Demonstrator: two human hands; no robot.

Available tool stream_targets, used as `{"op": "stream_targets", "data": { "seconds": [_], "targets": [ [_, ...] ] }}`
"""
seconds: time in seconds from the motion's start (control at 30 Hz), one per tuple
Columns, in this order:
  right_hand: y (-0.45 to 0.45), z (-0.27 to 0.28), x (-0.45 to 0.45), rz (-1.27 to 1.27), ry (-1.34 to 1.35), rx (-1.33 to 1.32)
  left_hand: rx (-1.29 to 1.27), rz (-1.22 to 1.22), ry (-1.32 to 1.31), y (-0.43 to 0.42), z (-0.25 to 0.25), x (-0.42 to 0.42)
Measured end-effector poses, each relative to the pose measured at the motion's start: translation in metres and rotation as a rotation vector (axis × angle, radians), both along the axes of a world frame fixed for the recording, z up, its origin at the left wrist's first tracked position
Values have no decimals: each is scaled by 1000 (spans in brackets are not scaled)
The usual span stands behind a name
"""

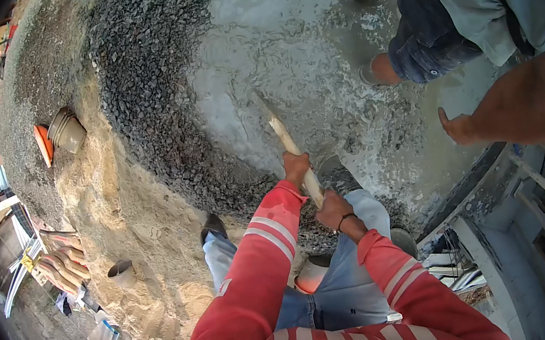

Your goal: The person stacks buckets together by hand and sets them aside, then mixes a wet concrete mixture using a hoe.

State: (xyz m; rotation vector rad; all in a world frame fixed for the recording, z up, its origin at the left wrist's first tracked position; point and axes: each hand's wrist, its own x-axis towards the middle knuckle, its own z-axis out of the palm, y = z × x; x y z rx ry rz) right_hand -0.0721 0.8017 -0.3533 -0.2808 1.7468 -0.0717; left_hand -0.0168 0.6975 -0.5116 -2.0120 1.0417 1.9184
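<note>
Both my hands grip the pale wooden handle (288,137) of a long tool, which slants up and away from my body. My left hand (296,167) is wrapped round it farther forward, and my right hand (334,210), with a dark band at the wrist, closes round it nearer to me. The handle's far end turns grey and reaches the wet grey concrete mix (317,88). The tool's head cannot be made out. Dark gravel (162,116) borders the mix on the left and comes close to my feet.
Another person's legs (406,35) stand in the mix at upper right; a hand (463,125) reaches in from the right edge. Sand (139,256) lies on the left, with stacked buckets (66,132) and a single bucket (121,274). A concrete structure (492,272) stands at lower right.
</note>
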Motion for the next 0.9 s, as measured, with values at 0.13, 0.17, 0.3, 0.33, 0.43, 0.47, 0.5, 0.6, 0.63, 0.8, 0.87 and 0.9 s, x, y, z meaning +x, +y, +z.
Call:
{"op": "stream_targets", "data": {
  "seconds": [0.13, 0.17, 0.3, 0.33, 0.43, 0.47, 0.5, 0.6, 0.63, 0.8, 0.87, 0.9],
  "targets": [
    [-11, -13, -21, 72, 34, -59, 33, 63, -41, -17, -2, -24],
    [-18, -12, -25, 77, 75, -86, 34, 42, -59, -19, -11, -24],
    [-48, -2, -26, 43, 11, -78, 119, 58, -27, -41, -7, -20],
    [-56, -5, -22, 68, 22, -71, 127, 81, -14, -48, -7, -19],
    [-62, -13, -6, 102, 74, -68, 119, 83, 23, -55, -7, -8],
    [-63, -15, -1, 113, 78, -59, 143, 110, 31, -56, -7, -4],
    [-63, -16, 2, 124, 81, -55, 162, 138, 38, -56, -7, -1],
    [-53, -23, -3, 126, 91, -89, 95, 229, 35, -43, -20, 1],
    [-51, -23, -6, 155, 93, -87, 98, 257, 40, -39, -20, 0],
    [-60, -28, -18, 203, -94, 7, 40, 356, 55, -38, -19, -3],
    [-53, -33, -16, 224, 48, -55, 30, 373, 74, -35, -19, -6],
    [-50, -36, -19, 246, 48, -80, 21, 388, 79, -33, -19, -6]
  ]
}}
